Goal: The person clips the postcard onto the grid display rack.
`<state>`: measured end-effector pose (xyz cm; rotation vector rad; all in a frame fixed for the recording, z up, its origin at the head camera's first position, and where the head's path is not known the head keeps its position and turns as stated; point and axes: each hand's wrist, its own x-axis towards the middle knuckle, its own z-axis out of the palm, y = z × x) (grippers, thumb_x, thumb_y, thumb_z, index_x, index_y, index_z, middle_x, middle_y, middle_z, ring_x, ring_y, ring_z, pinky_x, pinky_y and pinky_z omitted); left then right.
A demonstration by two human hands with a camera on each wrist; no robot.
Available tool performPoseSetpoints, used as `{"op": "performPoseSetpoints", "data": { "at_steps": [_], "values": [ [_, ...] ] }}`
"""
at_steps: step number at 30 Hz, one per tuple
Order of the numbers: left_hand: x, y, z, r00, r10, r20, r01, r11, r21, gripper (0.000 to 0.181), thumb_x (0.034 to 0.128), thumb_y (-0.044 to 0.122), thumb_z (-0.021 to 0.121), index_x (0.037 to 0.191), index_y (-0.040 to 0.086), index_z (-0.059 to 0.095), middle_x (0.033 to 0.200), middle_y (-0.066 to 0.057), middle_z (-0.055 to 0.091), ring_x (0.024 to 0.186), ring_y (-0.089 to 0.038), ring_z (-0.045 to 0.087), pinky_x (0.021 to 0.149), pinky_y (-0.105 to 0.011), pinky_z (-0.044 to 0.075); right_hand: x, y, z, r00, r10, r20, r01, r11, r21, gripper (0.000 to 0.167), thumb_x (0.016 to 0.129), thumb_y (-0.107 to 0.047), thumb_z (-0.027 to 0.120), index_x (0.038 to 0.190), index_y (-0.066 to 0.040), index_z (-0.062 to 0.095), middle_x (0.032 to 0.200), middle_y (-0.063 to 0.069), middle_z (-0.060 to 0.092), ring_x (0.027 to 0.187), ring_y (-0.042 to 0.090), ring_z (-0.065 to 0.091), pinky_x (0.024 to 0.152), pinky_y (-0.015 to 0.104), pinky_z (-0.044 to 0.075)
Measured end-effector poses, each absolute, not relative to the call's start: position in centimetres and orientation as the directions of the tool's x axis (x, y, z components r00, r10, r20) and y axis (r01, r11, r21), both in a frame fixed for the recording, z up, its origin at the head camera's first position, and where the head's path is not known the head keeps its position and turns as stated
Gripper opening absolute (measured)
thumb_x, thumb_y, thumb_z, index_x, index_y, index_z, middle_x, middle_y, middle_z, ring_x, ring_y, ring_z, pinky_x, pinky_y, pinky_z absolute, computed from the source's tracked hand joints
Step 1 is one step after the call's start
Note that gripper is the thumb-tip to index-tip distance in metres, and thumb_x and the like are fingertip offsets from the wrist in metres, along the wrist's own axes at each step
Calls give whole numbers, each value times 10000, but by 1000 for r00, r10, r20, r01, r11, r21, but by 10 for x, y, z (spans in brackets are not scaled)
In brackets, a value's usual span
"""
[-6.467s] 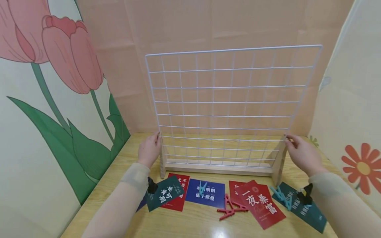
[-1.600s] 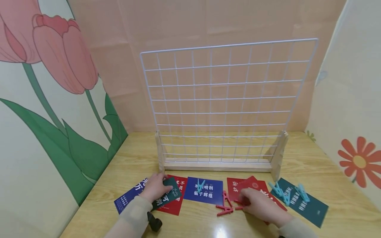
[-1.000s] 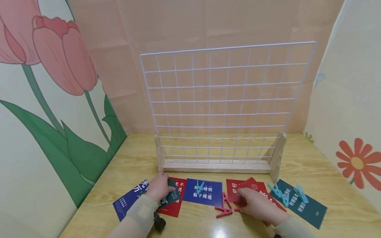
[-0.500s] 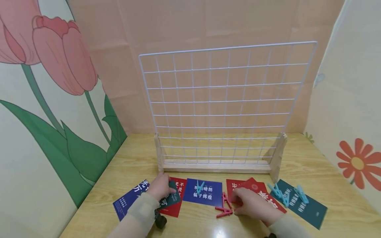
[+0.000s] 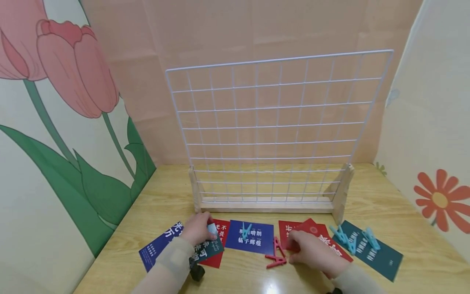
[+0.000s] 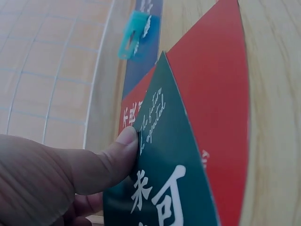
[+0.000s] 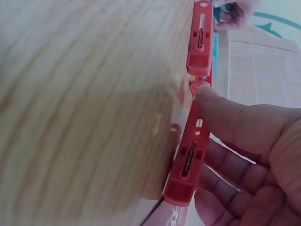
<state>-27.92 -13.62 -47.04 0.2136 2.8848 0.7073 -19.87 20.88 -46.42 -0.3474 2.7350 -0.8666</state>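
Observation:
My left hand [image 5: 198, 228] pinches a dark green card [image 5: 211, 250] at its edge. In the left wrist view the thumb lies on the card's printed face, the other fingers mostly behind it. Under the green card lies a red card [image 6: 211, 94], and a dark blue card [image 5: 156, 254] sits to the left. My right hand [image 5: 313, 251] pinches a red clothespin [image 7: 190, 150] between thumb and fingers, low over the table. Beside it are more red clothespins [image 5: 276, 261]. Red cards [image 5: 332, 248] lie partly under the right hand.
Behind the cards stands a white wire grid [image 5: 279, 60] in a wooden base [image 5: 264, 208]. A blue card [image 5: 260, 241] at the centre bears a light blue clothespin [image 5: 245, 231]. Farther right is another dark green card [image 5: 383, 257] with light blue clothespins [image 5: 372, 239] on it.
Both hands have come down from the grid's wooden uprights to the cards and clothespins. In the last half second the green card has tilted up in the left hand; the right hand has barely moved.

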Motion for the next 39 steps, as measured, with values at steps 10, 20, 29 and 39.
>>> {"op": "performPoseSetpoints", "data": {
  "at_steps": [10, 20, 29, 39],
  "values": [
    [-279, -149, -465, -954, 294, -65, 217, 821, 529, 143, 808, 199, 770, 915, 150, 687, 900, -14, 592, 804, -184, 521, 769, -424, 449, -193, 216, -453, -962, -226, -153, -112, 839, -533, 398, 723, -212, 841, 1082, -140, 686, 948, -57, 610, 889, 152, 557, 863, 485, 491],
    [-280, -173, -445, -955, 251, -155, 67, 695, 715, 106, 903, 219, 680, 974, 139, 675, 921, -10, 603, 831, -196, 530, 765, -395, 448, -191, 219, -447, -977, -176, -123, -96, 872, -480, 307, 782, -213, 795, 1060, -127, 700, 995, 0, 605, 914, 164, 559, 861, 475, 496],
    [-276, -183, -435, -965, 206, -164, 2, 629, 777, 181, 899, 227, 680, 1026, 99, 687, 920, -25, 614, 829, -199, 545, 755, -363, 460, -191, 218, -449, -975, -182, -125, -96, 860, -502, 125, 805, -172, 770, 913, -186, 709, 901, -25, 565, 828, 135, 536, 789, 401, 511],
    [-279, -185, -439, -976, 110, -189, -116, 475, 872, 170, 934, 200, 635, 1014, 54, 671, 844, -65, 623, 714, -197, 531, 662, -344, 456, -192, 216, -448, -974, -157, -166, -51, 858, -512, 125, 801, -196, 779, 884, -154, 695, 770, -52, 591, 736, 138, 525, 734, 366, 490]
  ]
}}
